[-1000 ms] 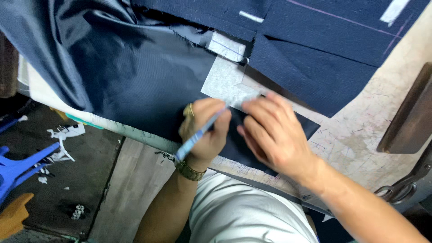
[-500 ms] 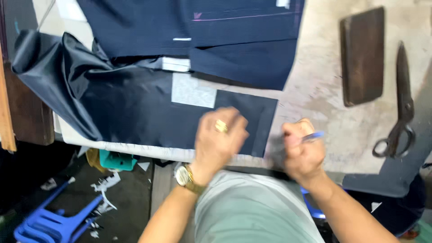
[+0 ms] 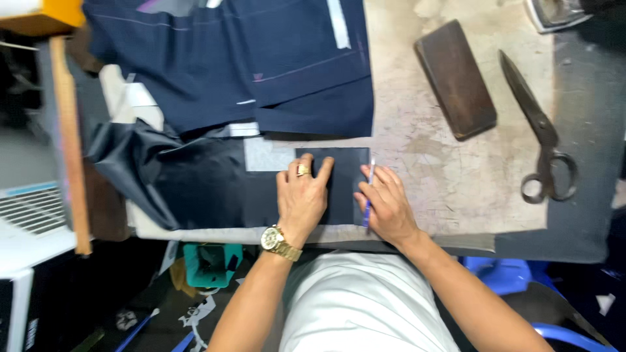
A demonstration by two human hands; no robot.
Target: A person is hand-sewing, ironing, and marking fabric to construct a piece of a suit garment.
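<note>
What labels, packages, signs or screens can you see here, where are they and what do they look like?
No package, sign or screen shows clearly.
White strip: on the navy fabric at the top, narrow, plain white, label-like.
Small white strip: lower on the same fabric, thin and short.

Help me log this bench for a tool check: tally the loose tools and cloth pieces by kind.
Scissors: 1
Dark wooden block: 1
Blue marking pen, in the right hand: 1
Small dark fabric rectangle, under the left hand: 1
Large navy cloth panels: at least 2, overlapping
Total: at least 6
</note>
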